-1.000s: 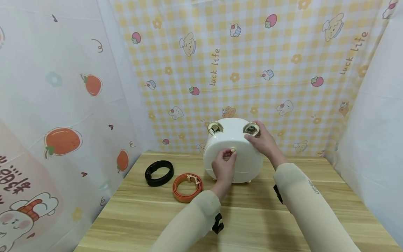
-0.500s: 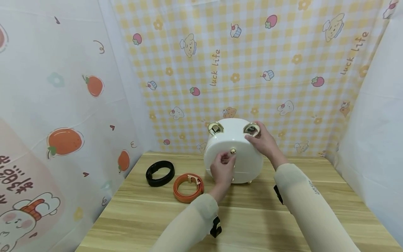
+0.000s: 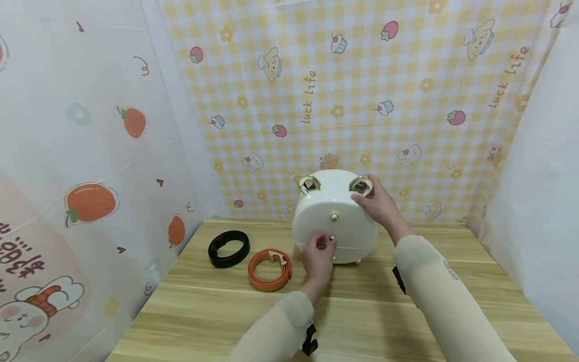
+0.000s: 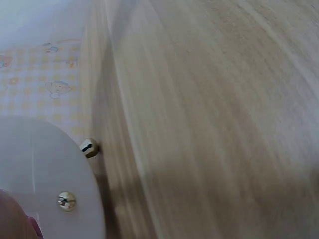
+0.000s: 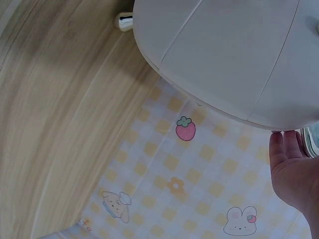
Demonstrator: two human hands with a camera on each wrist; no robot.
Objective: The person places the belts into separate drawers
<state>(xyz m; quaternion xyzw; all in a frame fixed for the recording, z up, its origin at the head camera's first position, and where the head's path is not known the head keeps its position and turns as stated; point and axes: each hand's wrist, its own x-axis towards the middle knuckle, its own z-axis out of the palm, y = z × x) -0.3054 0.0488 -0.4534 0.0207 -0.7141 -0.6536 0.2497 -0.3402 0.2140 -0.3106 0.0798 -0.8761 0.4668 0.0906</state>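
In the head view, a white rounded drawer box (image 3: 357, 226) stands on the table, with two round gold ears on top and small gold feet below. Gold knobs run down its front, and the right wrist view shows seams between its drawers. My left hand (image 3: 318, 259) has thumb and fingertips at the middle knob (image 3: 333, 237), pinching it; the upper knob (image 3: 334, 217) is uncovered. The lower knob (image 4: 67, 201) shows in the left wrist view beside a fingertip. My right hand (image 3: 379, 203) grips the box's upper right corner by the right ear (image 3: 361, 185), thumb in front.
Left of the box lie a coiled black belt (image 3: 229, 250) and a coiled orange belt (image 3: 270, 279) with a gold buckle. Behind the wooden table (image 3: 217, 311) hangs a yellow checked cloth (image 3: 334, 141); patterned and white cloths enclose the sides.
My left hand has let go of the upper knob and moved down to the middle one. The right hand keeps its hold, and the box has stayed in place.
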